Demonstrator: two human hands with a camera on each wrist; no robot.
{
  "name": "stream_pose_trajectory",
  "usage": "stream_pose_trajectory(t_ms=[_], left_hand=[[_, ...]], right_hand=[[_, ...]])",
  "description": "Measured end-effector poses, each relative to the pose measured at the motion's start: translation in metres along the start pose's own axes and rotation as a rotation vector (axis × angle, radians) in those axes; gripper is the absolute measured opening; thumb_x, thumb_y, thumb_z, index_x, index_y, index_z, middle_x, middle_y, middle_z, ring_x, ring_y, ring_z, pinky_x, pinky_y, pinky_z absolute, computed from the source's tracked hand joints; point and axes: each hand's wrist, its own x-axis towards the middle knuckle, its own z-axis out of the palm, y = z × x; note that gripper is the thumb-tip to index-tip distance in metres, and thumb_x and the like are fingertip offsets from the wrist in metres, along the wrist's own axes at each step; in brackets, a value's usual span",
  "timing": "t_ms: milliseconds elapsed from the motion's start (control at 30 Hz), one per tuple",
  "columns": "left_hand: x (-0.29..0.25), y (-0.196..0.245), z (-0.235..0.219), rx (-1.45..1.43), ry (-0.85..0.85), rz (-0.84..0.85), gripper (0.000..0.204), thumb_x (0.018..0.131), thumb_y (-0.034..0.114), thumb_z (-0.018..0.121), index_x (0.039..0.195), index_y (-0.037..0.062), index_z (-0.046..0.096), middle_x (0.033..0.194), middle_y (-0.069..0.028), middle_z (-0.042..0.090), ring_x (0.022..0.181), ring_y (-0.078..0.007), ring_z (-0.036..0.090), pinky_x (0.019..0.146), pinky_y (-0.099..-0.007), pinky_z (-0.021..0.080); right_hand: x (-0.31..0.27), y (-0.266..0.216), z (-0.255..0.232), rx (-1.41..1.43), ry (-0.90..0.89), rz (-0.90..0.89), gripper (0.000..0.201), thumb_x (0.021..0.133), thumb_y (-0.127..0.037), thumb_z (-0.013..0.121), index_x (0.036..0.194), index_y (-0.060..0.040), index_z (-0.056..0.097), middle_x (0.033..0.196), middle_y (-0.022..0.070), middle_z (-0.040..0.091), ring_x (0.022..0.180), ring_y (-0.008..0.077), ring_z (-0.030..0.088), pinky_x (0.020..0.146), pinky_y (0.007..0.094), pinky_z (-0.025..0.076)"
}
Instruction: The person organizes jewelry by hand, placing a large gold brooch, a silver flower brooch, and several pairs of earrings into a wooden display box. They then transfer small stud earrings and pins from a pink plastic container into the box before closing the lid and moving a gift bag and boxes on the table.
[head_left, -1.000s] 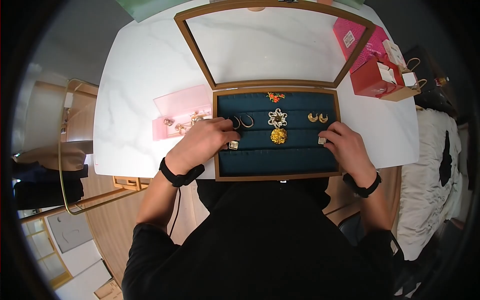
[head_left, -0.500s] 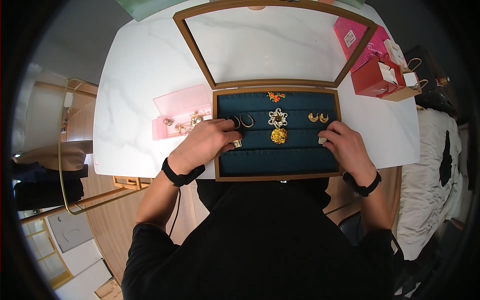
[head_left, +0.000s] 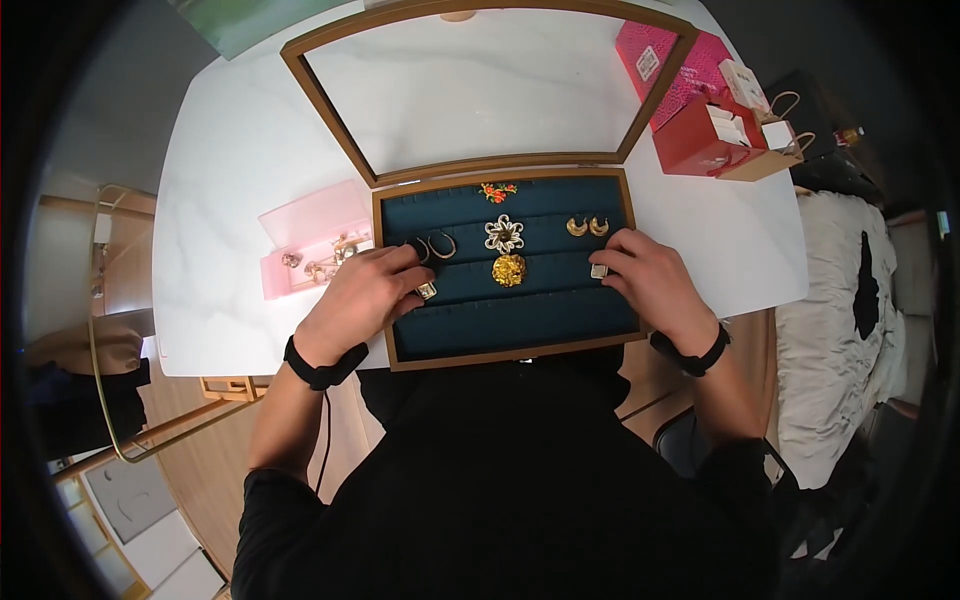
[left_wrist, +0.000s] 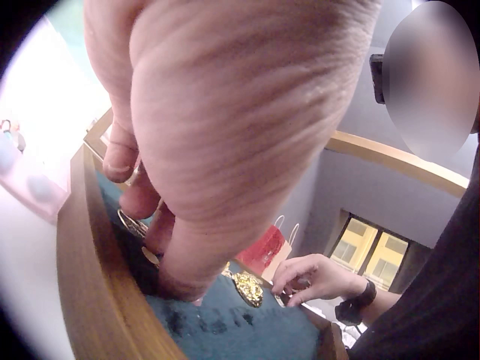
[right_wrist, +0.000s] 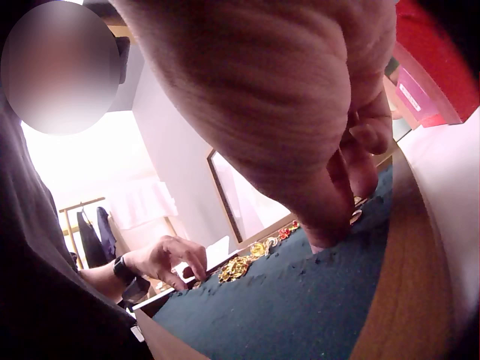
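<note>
A brown wooden jewelry box (head_left: 510,361) with dark teal lining stands with its glass lid raised. At the left of its third row, my left hand (head_left: 360,300) pinches a square gold-rimmed earring (head_left: 427,291) between thumb and fingers. Over on the right, my right hand (head_left: 660,285) pinches a matching square earring (head_left: 599,271) at the same row. Between them lies a gold flower brooch (head_left: 508,269), below a silvery flower brooch (head_left: 504,234). Hoop earrings (head_left: 442,245) sit just beyond my left fingers; gold crescent earrings (head_left: 577,227) lie above my right fingertips.
An open pink case (head_left: 275,275) with more jewelry sits left of the box. A red-and-orange flower brooch (head_left: 497,192) is in the top row. At the back right stand a pink box (head_left: 640,60) and a red paper bag (head_left: 695,140) on the white table (head_left: 215,200).
The head view has shifted, so everything sits further left in it. The earring under my left fingers has turned and tilted. My right hand keeps its hold on the other one.
</note>
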Motion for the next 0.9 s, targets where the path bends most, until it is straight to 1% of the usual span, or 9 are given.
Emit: stream_pose_trajectory(t_ms=[267,367,433,567,633,733,867,900], left_hand=[[0.000,0.001,0.000,0.011,-0.002,-0.001,0.033,0.079,0.006,0.091,0.110,0.0053,0.080,0.105,-0.0089,0.071,0.098,-0.0339,0.073,0.083,-0.0462,0.061],[-0.001,0.001,-0.001,0.000,-0.003,0.024,0.034,0.081,0.008,0.089,0.112,0.0058,0.078,0.103,-0.0092,0.067,0.097,-0.0335,0.071,0.083,-0.0472,0.060],[-0.001,0.001,-0.002,0.009,0.007,0.007,0.034,0.077,0.005,0.091,0.109,0.0051,0.080,0.106,-0.0084,0.072,0.099,-0.0339,0.073,0.084,-0.0457,0.060],[-0.001,0.002,-0.004,0.018,0.034,0.009,0.035,0.076,0.005,0.092,0.109,0.0052,0.080,0.107,-0.0081,0.073,0.098,-0.0338,0.074,0.084,-0.0457,0.060],[-0.001,0.002,-0.005,0.023,0.051,0.018,0.034,0.076,0.006,0.090,0.108,0.0044,0.079,0.102,-0.0088,0.070,0.097,-0.0324,0.073,0.082,-0.0456,0.061],[-0.001,0.002,-0.006,0.032,0.053,0.020,0.034,0.076,0.006,0.091,0.108,0.0039,0.079,0.102,-0.0086,0.070,0.096,-0.0321,0.074,0.082,-0.0456,0.061],[-0.006,0.002,-0.007,0.034,0.069,0.020,0.034,0.076,0.006,0.091,0.108,0.0038,0.079,0.103,-0.0088,0.071,0.095,-0.0326,0.074,0.081,-0.0455,0.061],[-0.008,0.003,-0.008,0.039,0.074,0.001,0.034,0.076,0.006,0.091,0.108,0.0041,0.079,0.103,-0.0091,0.071,0.094,-0.0329,0.074,0.080,-0.0455,0.061]], right_hand=[[0.002,0.000,0.001,-0.018,0.002,-0.014,0.032,0.083,-0.002,0.087,0.113,-0.0078,0.078,0.107,0.0074,0.067,0.104,0.0296,0.071,0.088,0.0430,0.061],[0.001,0.003,-0.001,-0.002,0.008,-0.013,0.034,0.083,-0.004,0.088,0.116,-0.0090,0.079,0.111,0.0067,0.070,0.101,0.0318,0.073,0.085,0.0436,0.062],[-0.002,0.008,-0.002,-0.001,0.065,0.038,0.033,0.085,-0.005,0.087,0.117,-0.0088,0.079,0.111,0.0070,0.071,0.101,0.0325,0.074,0.086,0.0439,0.062],[-0.003,0.013,-0.005,-0.034,0.131,0.110,0.028,0.087,-0.007,0.087,0.115,-0.0082,0.080,0.111,0.0072,0.072,0.101,0.0327,0.074,0.086,0.0437,0.063],[-0.003,0.017,0.000,-0.023,0.146,0.089,0.023,0.089,-0.008,0.086,0.111,-0.0076,0.080,0.109,0.0071,0.072,0.099,0.0320,0.074,0.086,0.0430,0.063],[-0.003,0.015,0.004,-0.038,0.122,0.075,0.018,0.091,-0.007,0.084,0.108,-0.0054,0.079,0.107,0.0092,0.070,0.100,0.0309,0.073,0.086,0.0436,0.063],[-0.003,0.016,0.006,-0.035,0.127,0.077,0.016,0.091,-0.007,0.084,0.106,-0.0060,0.079,0.106,0.0086,0.070,0.099,0.0308,0.073,0.085,0.0439,0.062],[-0.003,0.015,0.006,-0.046,0.127,0.074,0.019,0.089,-0.007,0.085,0.107,-0.0066,0.079,0.107,0.0084,0.071,0.098,0.0318,0.073,0.085,0.0436,0.062]])
